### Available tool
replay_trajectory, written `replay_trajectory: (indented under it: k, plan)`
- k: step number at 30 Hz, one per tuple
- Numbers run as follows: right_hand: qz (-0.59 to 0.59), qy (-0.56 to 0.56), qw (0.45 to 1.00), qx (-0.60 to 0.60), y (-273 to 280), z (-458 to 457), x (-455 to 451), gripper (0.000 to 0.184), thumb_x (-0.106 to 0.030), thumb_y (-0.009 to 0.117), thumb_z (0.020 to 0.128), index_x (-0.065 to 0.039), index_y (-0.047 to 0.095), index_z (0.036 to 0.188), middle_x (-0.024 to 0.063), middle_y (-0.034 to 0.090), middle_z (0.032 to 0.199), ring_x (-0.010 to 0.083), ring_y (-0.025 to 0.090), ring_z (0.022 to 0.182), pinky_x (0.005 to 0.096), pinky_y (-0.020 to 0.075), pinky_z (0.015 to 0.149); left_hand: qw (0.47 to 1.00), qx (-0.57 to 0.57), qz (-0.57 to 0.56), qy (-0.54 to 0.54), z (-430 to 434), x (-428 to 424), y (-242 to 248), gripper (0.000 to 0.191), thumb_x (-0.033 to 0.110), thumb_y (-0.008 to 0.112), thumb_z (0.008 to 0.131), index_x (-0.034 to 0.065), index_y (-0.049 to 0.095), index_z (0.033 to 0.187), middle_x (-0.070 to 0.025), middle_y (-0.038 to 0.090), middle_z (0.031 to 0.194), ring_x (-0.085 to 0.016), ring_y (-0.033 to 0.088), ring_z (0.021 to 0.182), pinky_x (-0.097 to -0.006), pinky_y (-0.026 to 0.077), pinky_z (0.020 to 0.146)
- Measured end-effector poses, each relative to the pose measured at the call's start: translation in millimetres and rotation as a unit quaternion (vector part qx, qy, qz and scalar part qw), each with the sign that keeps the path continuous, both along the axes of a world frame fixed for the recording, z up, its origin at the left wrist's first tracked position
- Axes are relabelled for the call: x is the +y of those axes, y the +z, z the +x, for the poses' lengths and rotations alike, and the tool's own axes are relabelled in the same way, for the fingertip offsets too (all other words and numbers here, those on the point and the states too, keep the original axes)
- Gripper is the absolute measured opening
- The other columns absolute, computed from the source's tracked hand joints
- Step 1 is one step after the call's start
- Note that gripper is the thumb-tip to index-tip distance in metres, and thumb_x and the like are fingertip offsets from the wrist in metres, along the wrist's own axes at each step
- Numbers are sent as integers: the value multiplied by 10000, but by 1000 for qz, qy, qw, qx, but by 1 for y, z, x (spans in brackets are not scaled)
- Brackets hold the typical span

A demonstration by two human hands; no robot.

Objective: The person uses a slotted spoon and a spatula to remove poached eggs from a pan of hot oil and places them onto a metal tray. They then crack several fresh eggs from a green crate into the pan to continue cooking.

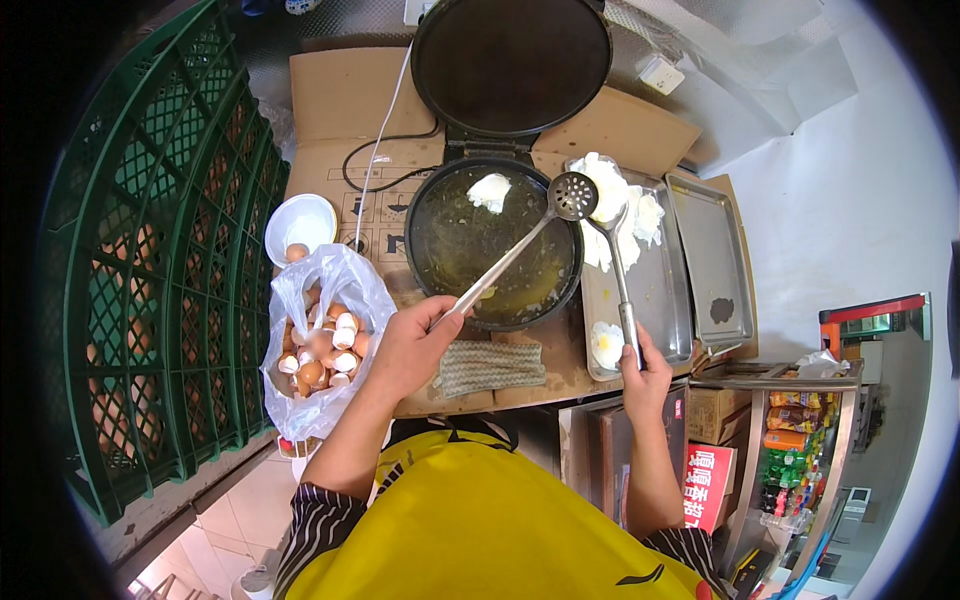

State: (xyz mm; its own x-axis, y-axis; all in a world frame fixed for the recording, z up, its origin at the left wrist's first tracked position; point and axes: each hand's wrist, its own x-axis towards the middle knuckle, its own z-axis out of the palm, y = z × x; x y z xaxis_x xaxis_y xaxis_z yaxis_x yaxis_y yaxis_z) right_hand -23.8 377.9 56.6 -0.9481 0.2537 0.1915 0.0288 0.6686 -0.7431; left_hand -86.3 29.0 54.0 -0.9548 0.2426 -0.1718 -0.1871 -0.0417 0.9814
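Observation:
My left hand [417,346] grips the handle of a slotted metal skimmer [574,195], whose round head hangs over the right rim of the oiled electric griddle pan [480,262]. One cooked egg [490,192] lies near the back of that pan. In my right hand [645,375] is the handle of a metal spatula [619,262]; its blade is at a heap of fried eggs [602,184] on a metal tray [660,289]. Another egg with some yolk showing [607,343] sits at the tray's front left corner.
A raised black griddle lid [512,64] stands behind the pan. At left are a plastic bag of eggshells [322,352], a white bowl [301,225] with a brown egg and tall green crates [161,300] of eggs. A folded cloth [491,367] lies in front; a second tray [709,255] is at right.

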Motion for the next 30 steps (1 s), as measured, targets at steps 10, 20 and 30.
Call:
replay_trajectory:
  k: [10,20,30]
  plan:
    - [-272,-37,959,-65,-19,3,-1,400,-49,615,967,26,591,1359,-1,596,792,39,498,638,198,392,555,1000,-6,-29,7,1,0,7,200,138,581,1016,7,685,1126,86,512,722,-4,395,608,-191,302,525]
    - [-433,-41,895,-98,-51,5,-11,416,-97,585,1006,26,541,1401,-4,540,726,52,432,555,200,330,486,996,-90,1,25,1,-9,9,198,130,589,999,2,692,1108,72,477,666,-23,396,558,-184,289,503]
    - [-479,-13,871,-111,-55,4,-3,411,-72,547,1015,-4,527,1420,11,527,730,65,420,548,210,320,481,996,-75,-16,46,-11,-17,16,195,145,577,1005,12,695,1083,74,465,651,-18,381,545,-191,276,493]
